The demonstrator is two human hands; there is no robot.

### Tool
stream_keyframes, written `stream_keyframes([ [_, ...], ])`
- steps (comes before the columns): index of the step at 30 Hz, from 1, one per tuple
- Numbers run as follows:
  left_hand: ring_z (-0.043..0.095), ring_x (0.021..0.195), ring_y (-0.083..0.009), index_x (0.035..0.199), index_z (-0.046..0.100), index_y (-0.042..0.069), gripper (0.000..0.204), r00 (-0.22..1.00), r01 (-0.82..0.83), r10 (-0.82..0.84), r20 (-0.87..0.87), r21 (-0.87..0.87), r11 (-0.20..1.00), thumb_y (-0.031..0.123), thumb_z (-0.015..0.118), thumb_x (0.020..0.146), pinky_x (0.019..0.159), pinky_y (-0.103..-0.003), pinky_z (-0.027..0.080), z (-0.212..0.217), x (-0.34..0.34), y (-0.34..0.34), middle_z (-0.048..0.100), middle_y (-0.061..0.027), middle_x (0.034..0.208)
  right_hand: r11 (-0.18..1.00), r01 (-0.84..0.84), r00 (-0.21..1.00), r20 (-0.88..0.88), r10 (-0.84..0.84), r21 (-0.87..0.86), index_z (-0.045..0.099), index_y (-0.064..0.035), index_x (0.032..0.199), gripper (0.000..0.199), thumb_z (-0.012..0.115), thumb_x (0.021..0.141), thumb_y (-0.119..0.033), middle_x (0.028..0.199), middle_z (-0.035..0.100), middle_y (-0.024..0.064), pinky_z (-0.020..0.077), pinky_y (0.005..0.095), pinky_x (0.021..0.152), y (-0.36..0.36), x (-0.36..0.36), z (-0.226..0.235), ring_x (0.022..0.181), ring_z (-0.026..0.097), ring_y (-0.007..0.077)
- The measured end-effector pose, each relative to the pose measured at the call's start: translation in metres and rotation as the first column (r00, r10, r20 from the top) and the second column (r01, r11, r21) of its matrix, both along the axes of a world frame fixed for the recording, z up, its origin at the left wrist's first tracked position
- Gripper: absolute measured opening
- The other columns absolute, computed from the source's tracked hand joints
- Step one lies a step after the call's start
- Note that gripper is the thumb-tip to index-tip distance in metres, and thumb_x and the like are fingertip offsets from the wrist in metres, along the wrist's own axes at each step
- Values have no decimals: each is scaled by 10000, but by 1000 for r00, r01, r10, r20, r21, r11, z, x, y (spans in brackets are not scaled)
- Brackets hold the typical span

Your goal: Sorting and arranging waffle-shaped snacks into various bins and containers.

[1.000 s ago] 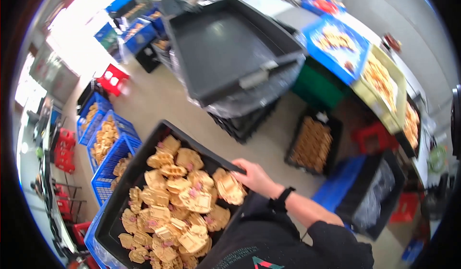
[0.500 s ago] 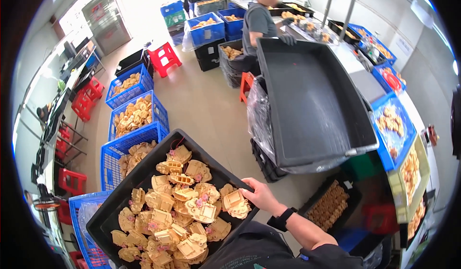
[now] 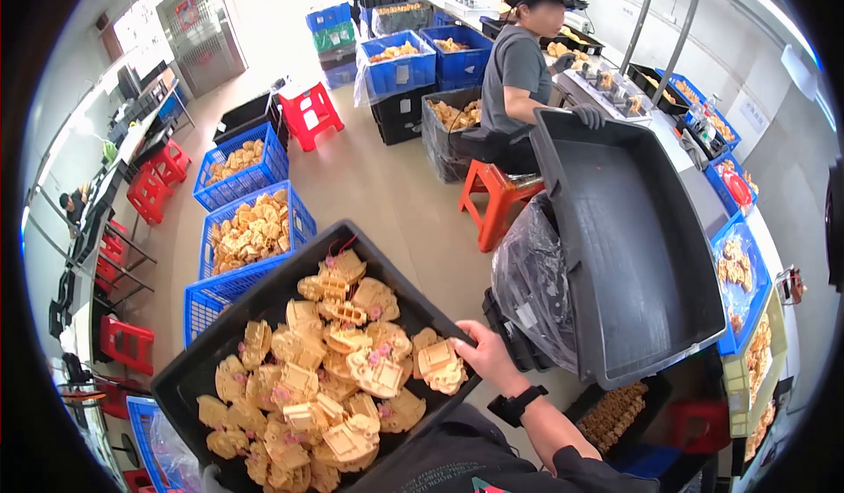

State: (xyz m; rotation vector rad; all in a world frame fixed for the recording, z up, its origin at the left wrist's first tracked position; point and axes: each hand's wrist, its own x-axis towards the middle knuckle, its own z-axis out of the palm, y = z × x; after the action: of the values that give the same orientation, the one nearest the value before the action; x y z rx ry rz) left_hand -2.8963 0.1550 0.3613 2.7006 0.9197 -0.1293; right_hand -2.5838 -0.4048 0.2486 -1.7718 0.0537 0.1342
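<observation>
In front of me, tilted, is a black plastic tray (image 3: 189,365) heaped with cream-coloured moulded parts (image 3: 303,379), some with small pink bits. My right hand (image 3: 486,355), a dark watch on its wrist, is closed on the tray's right rim, thumb over the edge. At the lower border, a grey patch (image 3: 211,478) beside the tray may be my gloved left hand; its fingers cannot be made out. To the right a large black bin (image 3: 646,229) leans, its inside bare. A seated co-worker (image 3: 519,75) has a gloved hand (image 3: 587,116) on its far rim.
Blue crates (image 3: 299,220) of similar parts line the floor on the left. Red stools (image 3: 309,116) and an orange stool (image 3: 486,201) stand about. Plastic-wrapped bins (image 3: 536,282) are below the large bin. A long workbench (image 3: 694,154) runs along the right.
The large black bin has shifted right in view and tipped more steeply, exposing the orange stool and wrapped bins. My right hand keeps its grip on the loaded tray, which has moved slightly.
</observation>
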Motion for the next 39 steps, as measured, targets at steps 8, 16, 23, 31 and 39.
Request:
stream_keyframes([
  [8, 606, 1023, -252, 1219, 543, 41, 440, 877, -86, 413, 246, -765, 639, 14, 561, 779, 914, -363, 501, 16, 162, 41, 618, -118, 1125, 987, 133, 988, -93, -125, 86, 573, 38, 1109, 300, 666, 866, -112, 903, 664, 73, 485, 256, 740, 25, 44, 14, 834, 583, 79],
  [16, 612, 1072, -255, 1305, 512, 64, 521, 748, -51, 642, 167, -950, 307, 13, 467, 788, 944, -390, 508, 26, 292, 45, 616, -106, 1191, 983, 133, 981, -155, -113, 126, 572, 19, 1096, 235, 637, 888, -68, 886, 648, 26, 480, 214, 705, 35, 147, 11, 798, 581, 50],
  [23, 602, 1088, -254, 1283, 524, 71, 461, 708, -96, 690, 151, -947, 305, 7, 456, 832, 954, -396, 500, 42, 385, 21, 615, -99, 1195, 972, 121, 967, -245, -70, 199, 582, 22, 1097, 242, 637, 877, -64, 851, 653, 20, 483, 214, 671, 40, 274, 0, 754, 584, 45],
  [31, 612, 1058, -242, 1239, 549, 70, 402, 628, -121, 759, 172, -942, 314, 9, 456, 853, 931, -390, 512, 55, 466, 18, 631, -93, 1144, 990, 33, 976, -216, -2, 138, 595, 9, 1086, 229, 638, 880, -83, 748, 575, -46, 423, 191, 585, 69, 378, -8, 651, 496, 16],
  [39, 627, 951, -223, 1067, 598, 55, 270, 690, -215, 716, 104, -915, 341, 45, 499, 816, 877, -344, 516, 108, 699, 73, 648, -65, 988, 972, 172, 956, -265, -127, 157, 591, 10, 1092, 231, 635, 886, -85, 741, 579, -42, 422, 199, 581, 105, 540, 39, 646, 490, 13],
])
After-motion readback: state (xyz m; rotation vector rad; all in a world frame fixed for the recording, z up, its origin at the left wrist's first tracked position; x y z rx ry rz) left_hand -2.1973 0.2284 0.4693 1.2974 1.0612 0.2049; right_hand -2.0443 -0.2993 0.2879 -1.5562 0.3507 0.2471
